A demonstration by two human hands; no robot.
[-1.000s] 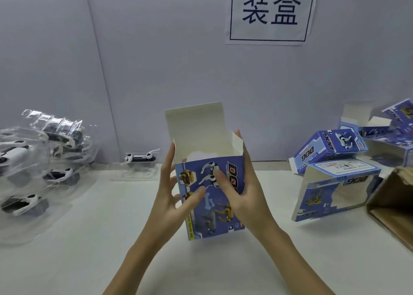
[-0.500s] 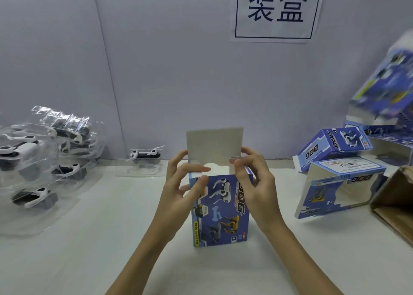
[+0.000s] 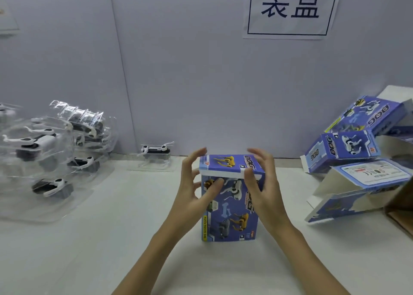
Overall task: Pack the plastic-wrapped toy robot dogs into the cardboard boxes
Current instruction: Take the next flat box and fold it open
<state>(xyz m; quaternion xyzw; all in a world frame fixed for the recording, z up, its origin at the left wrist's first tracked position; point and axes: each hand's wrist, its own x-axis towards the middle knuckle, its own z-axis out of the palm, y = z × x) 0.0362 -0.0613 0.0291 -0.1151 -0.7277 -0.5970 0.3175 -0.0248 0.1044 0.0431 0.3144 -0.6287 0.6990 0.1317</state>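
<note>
Box upright on tabletop, centre, lid folded down. Left hand and right hand flank the top, fingers loose, thumbs on front; neither grip clamps. Likely closing step; next, tuck flap fully. Contents hidden. Wrapped dogs left, more boxes right, partly cut off.

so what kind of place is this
Probably a toy packing station: a wall sign reading 装盒 ("box packing"), a pile of plastic-wrapped toy dogs, printed DOG boxes stacked nearby, and a white worktable.
</note>
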